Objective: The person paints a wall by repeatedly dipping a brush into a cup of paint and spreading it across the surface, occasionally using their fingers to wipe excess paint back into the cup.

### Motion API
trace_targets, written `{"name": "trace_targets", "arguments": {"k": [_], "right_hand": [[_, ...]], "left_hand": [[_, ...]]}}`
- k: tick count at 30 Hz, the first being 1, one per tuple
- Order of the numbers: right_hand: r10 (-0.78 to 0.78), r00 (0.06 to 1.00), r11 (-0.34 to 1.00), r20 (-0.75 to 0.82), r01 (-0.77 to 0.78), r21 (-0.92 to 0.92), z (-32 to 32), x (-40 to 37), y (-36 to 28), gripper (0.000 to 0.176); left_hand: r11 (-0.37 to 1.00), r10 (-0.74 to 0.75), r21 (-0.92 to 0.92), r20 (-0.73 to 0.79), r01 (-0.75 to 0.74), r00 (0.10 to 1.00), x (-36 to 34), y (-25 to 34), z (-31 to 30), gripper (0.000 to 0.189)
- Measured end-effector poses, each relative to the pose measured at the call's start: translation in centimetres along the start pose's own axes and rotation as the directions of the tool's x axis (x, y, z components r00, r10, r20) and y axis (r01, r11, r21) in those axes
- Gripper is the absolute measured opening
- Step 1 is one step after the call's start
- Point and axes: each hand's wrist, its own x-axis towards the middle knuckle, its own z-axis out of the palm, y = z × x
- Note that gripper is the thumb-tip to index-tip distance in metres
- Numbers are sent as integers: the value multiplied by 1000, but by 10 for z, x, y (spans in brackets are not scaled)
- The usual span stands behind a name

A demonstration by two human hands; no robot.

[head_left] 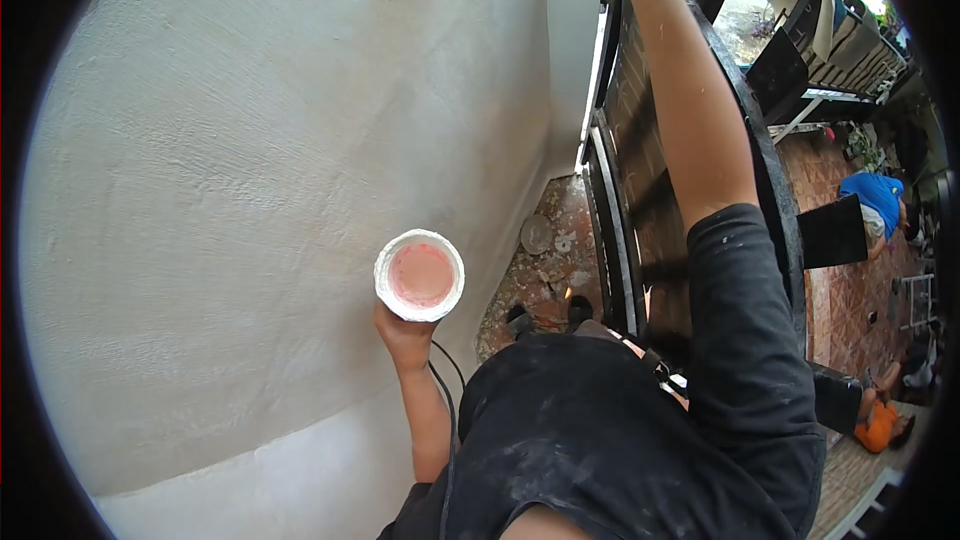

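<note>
A white-rimmed container (420, 275) with pale pink material inside is held upright in my left hand (405, 342). The fingers are mostly hidden beneath and behind it. Beside them stands a smooth, light grey wall (240, 190). My right arm stretches up past the top edge of the view, and the right hand lies outside the frame.
A dark metal gate or railing (640, 130) runs along the right of the wall. Debris and a round grey object (537, 234) lie on the floor near my feet. A black cable hangs by my left arm. Two people, in blue (872, 198) and orange (877, 427), are at far right.
</note>
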Motion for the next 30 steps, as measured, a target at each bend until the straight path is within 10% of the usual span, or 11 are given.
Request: {"name": "trace_targets", "arguments": {"k": [3, 5, 6, 8, 13, 16, 20, 24, 26, 30], "right_hand": [[348, 925, 922, 154, -308, -235, 1, -70, 40, 31], [287, 918, 930, 272, -200, -307, -10, -104, 43, 30], [4, 966, 985, 258, 42, -170, -9, -116, 70, 29], [372, 798, 867, 474, -117, -484, -29, -104, 40, 25], [-28, 969, 955, 245, 99, -281, -27, -25, 13, 34], [-54, 993, 982, -101, 35, -186, -33, 23, -9, 37], [-25, 985, 992, -173, 3, -129, -20, 24, -22, 36], [227, 964, 973, 136, -229, 2, 5, -60, -15, 31], [91, 973, 996, 213, -91, -13, 6, -102, 9, 31], [270, 788, 940, 554, -89, -330, -3, -135, 23, 26]], "left_hand": [[1000, 14, -19, 13, -14, 1000, 2, 2, 2, 68], [999, 14, -30, 20, -13, 1000, 7, 4, 8, 67], [999, 4, -38, 32, -3, 999, 10, 6, 11, 66], [999, 47, -3, 65, -47, 997, 15, 16, 19, 65], [1000, 22, -11, 123, -21, 992, 23, 27, 34, 63], [999, 33, -2, 135, -34, 990, 22, 34, 36, 64], [999, 25, -26, 115, -22, 993, 18, 31, 32, 68], [1000, 4, -16, 81, -2, 997, 13, 31, 23, 66], [998, -7, -59, 87, 12, 996, 8, 29, 28, 67], [994, -8, -104, 140, 22, 990, 16, 35, 39, 64]]}}
